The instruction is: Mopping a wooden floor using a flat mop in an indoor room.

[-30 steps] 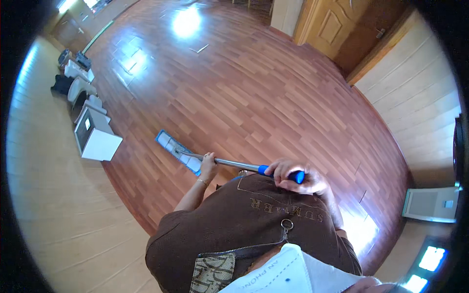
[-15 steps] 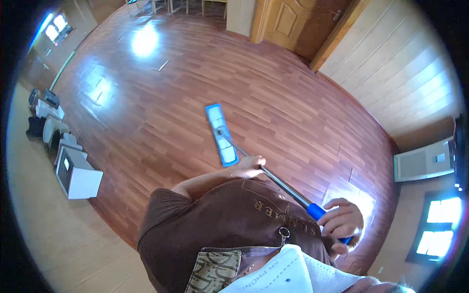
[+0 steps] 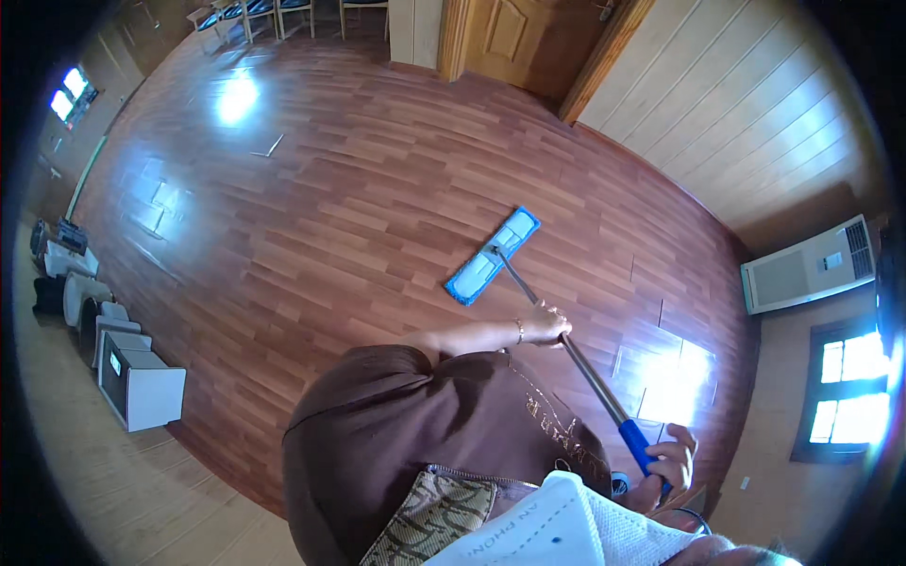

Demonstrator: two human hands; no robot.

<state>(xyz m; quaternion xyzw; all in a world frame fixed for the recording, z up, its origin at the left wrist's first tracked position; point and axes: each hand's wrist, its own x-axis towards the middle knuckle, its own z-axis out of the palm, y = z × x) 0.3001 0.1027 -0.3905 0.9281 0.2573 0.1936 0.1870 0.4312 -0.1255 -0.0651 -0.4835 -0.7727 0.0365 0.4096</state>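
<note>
Reddish wooden floor (image 3: 359, 217) under glare patches, panelled wall (image 3: 755, 113) and door (image 3: 510, 38) beyond, white boxes (image 3: 142, 391) along the left edge. Head view only: left hand (image 3: 545, 325) clenched round the metal mop pole (image 3: 590, 373) midway; right hand (image 3: 670, 457) wrapped about the blue grip (image 3: 640, 445) at the near end. Flat blue mop head (image 3: 493, 256) lay on the boards just beyond the left fingers, long axis running near-left to far-right, pole slanting away up-left from the right fingers. Compared with half a second before: head swung from nearly fore-and-aft to diagonal, pushed farther out.
</note>
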